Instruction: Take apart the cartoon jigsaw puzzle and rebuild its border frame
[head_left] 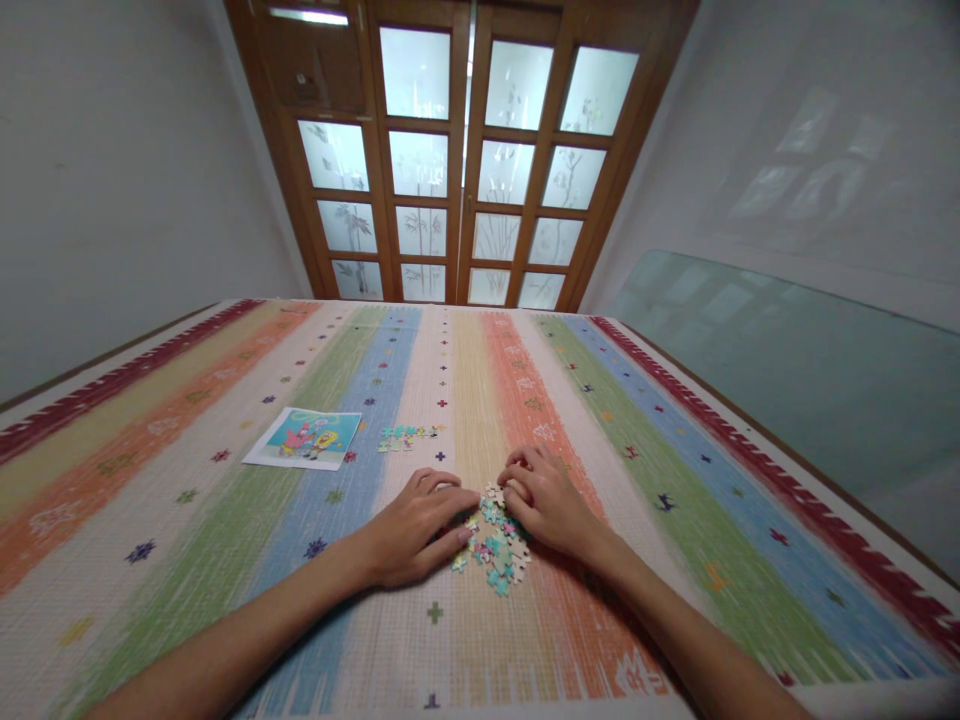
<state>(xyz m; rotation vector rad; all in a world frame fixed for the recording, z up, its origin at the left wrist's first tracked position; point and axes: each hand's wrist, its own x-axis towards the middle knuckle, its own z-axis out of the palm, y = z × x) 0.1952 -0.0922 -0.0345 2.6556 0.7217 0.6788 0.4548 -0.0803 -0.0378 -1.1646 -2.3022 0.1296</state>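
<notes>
A loose pile of jigsaw puzzle pieces (495,545) lies on the striped cloth between my two hands, some turquoise side up and others showing pale backs. My left hand (424,525) rests at the pile's left edge, fingers stretched towards it and thumb apart. On the upper right side of the pile, my right hand (547,500) has its fingers curled in; its fingertips are partly hidden, and whatever they grip cannot be made out. Beyond my left hand lies a small joined strip of puzzle pieces (405,438).
Left of the strip lies a cartoon reference picture (307,438) on paper. The striped cloth (637,560) covers the large table. A pale glass panel (787,370) leans along the right side. Wooden doors with frosted panes (424,165) stand at the far end.
</notes>
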